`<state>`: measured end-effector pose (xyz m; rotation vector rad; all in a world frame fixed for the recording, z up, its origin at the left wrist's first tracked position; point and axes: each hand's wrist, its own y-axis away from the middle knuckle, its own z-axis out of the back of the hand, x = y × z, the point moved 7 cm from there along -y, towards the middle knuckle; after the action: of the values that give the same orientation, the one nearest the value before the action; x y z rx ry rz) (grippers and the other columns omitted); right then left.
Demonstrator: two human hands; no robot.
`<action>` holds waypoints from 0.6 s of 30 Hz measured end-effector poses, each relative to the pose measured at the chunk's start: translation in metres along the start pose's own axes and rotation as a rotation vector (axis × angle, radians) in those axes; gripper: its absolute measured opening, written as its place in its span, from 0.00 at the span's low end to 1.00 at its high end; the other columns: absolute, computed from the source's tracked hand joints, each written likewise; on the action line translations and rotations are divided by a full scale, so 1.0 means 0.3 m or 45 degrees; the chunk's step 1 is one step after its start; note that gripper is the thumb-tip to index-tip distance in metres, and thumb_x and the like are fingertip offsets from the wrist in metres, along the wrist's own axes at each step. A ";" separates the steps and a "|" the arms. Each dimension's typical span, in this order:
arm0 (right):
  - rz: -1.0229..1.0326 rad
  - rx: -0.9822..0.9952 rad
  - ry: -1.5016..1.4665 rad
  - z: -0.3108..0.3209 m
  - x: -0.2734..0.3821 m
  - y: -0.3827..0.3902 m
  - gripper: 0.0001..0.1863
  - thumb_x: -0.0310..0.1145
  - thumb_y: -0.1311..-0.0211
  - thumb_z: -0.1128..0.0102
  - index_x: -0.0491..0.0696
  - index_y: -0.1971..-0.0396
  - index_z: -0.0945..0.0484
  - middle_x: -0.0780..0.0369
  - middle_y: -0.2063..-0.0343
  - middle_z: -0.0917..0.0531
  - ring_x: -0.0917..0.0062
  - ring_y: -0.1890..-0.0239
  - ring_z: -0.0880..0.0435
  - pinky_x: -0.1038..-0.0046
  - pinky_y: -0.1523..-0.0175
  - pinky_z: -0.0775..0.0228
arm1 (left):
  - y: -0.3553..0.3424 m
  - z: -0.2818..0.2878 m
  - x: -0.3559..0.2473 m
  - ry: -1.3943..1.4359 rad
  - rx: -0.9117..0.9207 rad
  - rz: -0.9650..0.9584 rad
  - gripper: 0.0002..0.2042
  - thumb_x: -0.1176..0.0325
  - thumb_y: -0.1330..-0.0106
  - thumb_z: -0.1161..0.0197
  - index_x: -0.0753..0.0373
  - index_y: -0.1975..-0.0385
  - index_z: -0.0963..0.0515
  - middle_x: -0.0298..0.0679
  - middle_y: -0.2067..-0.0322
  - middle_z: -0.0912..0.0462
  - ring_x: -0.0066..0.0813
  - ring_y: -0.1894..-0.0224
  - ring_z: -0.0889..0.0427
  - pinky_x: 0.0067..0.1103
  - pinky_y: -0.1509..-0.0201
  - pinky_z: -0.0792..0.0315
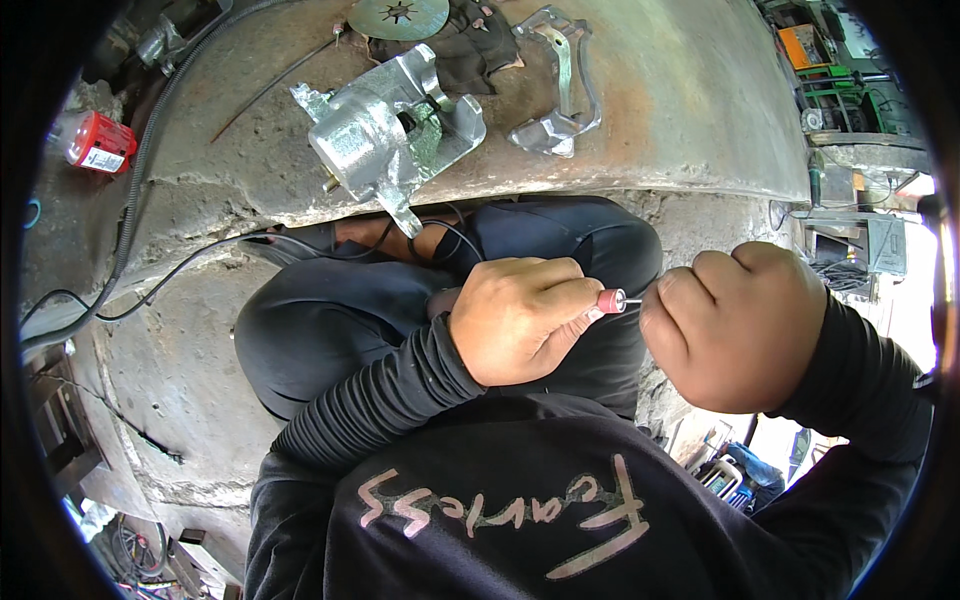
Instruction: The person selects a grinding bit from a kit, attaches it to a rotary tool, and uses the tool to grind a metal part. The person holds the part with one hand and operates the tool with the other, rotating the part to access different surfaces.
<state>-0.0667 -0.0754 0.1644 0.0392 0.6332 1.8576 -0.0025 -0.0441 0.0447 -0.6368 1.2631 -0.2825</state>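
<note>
My left hand [525, 320] is closed, pinching a small red cylinder [609, 301] with a pale end between thumb and fingertips. From that end a thin metal rod [632, 301] runs across to my right hand [735, 325], which is curled tight around its other end. Whatever else lies inside the right fist is hidden. Both hands are held above my lap. Beyond them a silver-painted brake caliper [365, 130] rests on the stone ledge, overhanging its near edge. A silver caliper bracket [567, 85] lies farther back to its right.
A greenish round disc [400, 14] and a dark cloth [465, 50] are behind the caliper. A thin rod [275, 82] lies left of it. At the far left stand a red-labelled container [100, 142] and a ribbed hose [133, 190]. A black cable [200, 262] crosses the floor beside my legs.
</note>
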 end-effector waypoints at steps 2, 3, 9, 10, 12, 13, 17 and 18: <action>-0.042 0.096 -0.096 -0.008 -0.014 -0.009 0.11 0.35 0.63 0.40 0.45 0.78 0.23 0.65 0.81 0.27 0.77 0.81 0.26 0.74 0.80 0.38 | 0.001 -0.001 -0.003 -0.001 -0.003 -0.001 0.04 0.74 0.38 0.35 0.67 0.67 0.21 0.41 0.74 0.21 0.38 0.77 0.21 0.27 0.75 0.28; -0.063 0.139 -0.143 -0.014 -0.023 -0.013 0.11 0.35 0.63 0.40 0.45 0.78 0.24 0.65 0.81 0.28 0.77 0.82 0.27 0.73 0.81 0.37 | 0.001 -0.002 -0.005 -0.003 -0.005 -0.002 0.04 0.74 0.38 0.36 0.67 0.68 0.21 0.41 0.75 0.21 0.38 0.77 0.21 0.27 0.75 0.28; -0.048 0.148 -0.120 0.001 -0.029 -0.020 0.11 0.36 0.64 0.40 0.46 0.78 0.23 0.67 0.81 0.28 0.79 0.83 0.28 0.72 0.79 0.36 | -0.001 0.001 -0.005 -0.021 0.003 -0.024 0.03 0.74 0.36 0.37 0.67 0.68 0.22 0.41 0.75 0.21 0.39 0.77 0.21 0.27 0.75 0.28; -0.015 0.085 -0.056 0.012 -0.020 -0.020 0.11 0.36 0.65 0.40 0.47 0.77 0.23 0.67 0.81 0.27 0.79 0.82 0.28 0.72 0.77 0.36 | -0.001 0.002 -0.003 -0.013 0.003 -0.016 0.03 0.74 0.36 0.37 0.68 0.67 0.22 0.42 0.74 0.21 0.40 0.77 0.21 0.27 0.75 0.28; 0.018 -0.043 0.033 0.027 -0.008 -0.020 0.12 0.36 0.66 0.40 0.47 0.77 0.22 0.66 0.80 0.27 0.78 0.80 0.29 0.71 0.74 0.36 | -0.002 0.008 0.001 0.000 -0.009 -0.005 0.03 0.74 0.35 0.37 0.68 0.67 0.22 0.42 0.74 0.21 0.40 0.77 0.21 0.27 0.74 0.28; 0.016 -0.107 0.055 0.027 -0.004 -0.023 0.12 0.36 0.67 0.40 0.47 0.78 0.21 0.66 0.80 0.27 0.78 0.79 0.29 0.71 0.73 0.36 | -0.001 0.013 0.005 -0.001 -0.016 0.012 0.03 0.75 0.35 0.38 0.68 0.67 0.22 0.43 0.74 0.21 0.41 0.77 0.21 0.27 0.74 0.28; -0.056 -0.423 0.131 0.019 -0.003 -0.032 0.11 0.35 0.68 0.40 0.47 0.79 0.21 0.65 0.80 0.27 0.76 0.76 0.30 0.71 0.70 0.38 | -0.001 0.029 0.011 0.020 -0.065 0.035 0.03 0.75 0.35 0.38 0.68 0.67 0.22 0.43 0.74 0.21 0.41 0.76 0.20 0.27 0.74 0.28; -0.068 -0.463 0.136 0.014 -0.003 -0.032 0.11 0.35 0.68 0.39 0.47 0.79 0.22 0.65 0.80 0.28 0.76 0.75 0.30 0.71 0.70 0.39 | -0.001 0.031 0.011 0.029 -0.072 0.029 0.03 0.75 0.35 0.38 0.68 0.67 0.22 0.44 0.74 0.21 0.42 0.76 0.20 0.27 0.74 0.27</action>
<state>-0.0567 -0.0724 0.1641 -0.3144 0.3569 1.9058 0.0074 -0.0435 0.0437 -0.6691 1.3033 -0.2367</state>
